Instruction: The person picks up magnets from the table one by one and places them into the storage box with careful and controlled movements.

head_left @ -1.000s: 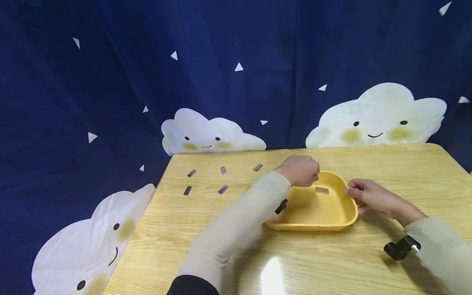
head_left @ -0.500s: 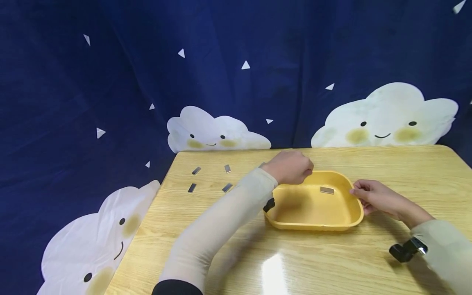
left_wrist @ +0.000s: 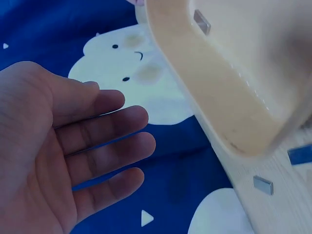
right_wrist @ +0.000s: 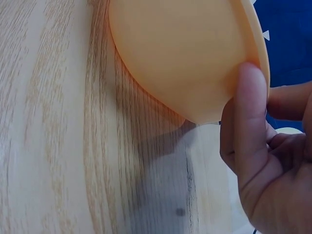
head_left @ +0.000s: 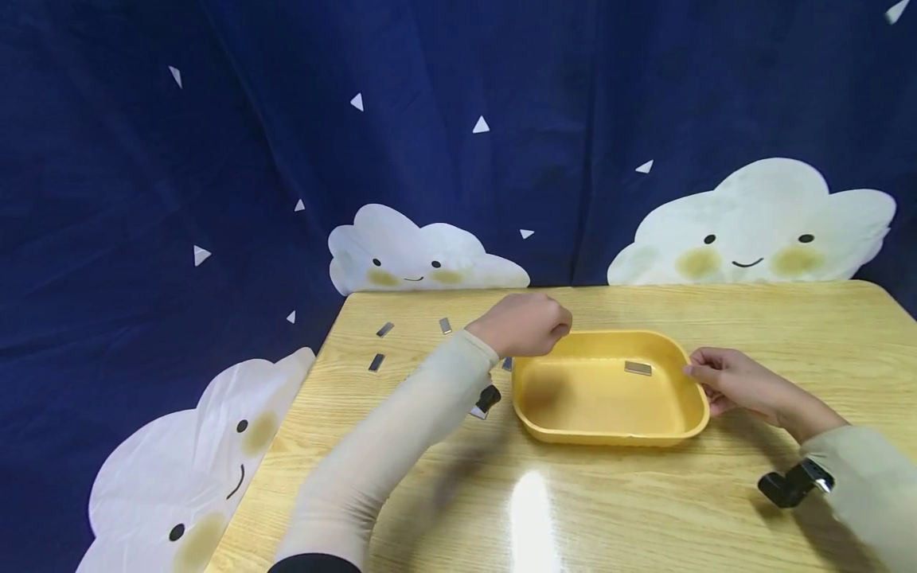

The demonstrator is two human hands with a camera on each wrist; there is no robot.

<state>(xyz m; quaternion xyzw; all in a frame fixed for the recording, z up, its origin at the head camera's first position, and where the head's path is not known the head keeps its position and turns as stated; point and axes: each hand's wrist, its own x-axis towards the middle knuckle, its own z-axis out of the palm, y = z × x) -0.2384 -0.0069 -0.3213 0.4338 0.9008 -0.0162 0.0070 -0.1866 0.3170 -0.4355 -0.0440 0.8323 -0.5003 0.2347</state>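
A yellow tray with rounded corners stands on the table, and one small flat metallic rectangular piece lies inside it. My right hand pinches the tray's right rim; in the right wrist view the thumb presses the inside of the wall. At the tray's back left corner, my left hand is raised above the table. The left wrist view shows that hand holding nothing, its fingers loosely extended. Another metallic piece lies just left of the tray, beside the left wrist.
Several more metallic pieces lie spread on the left part of the wooden table. My left sleeve crosses over that side and hides part of it. A dark blue curtain with clouds hangs behind the table's back edge.
My left hand has moved left, from above the tray to its back left corner. My right hand keeps its hold on the rim. The view has shifted slightly.
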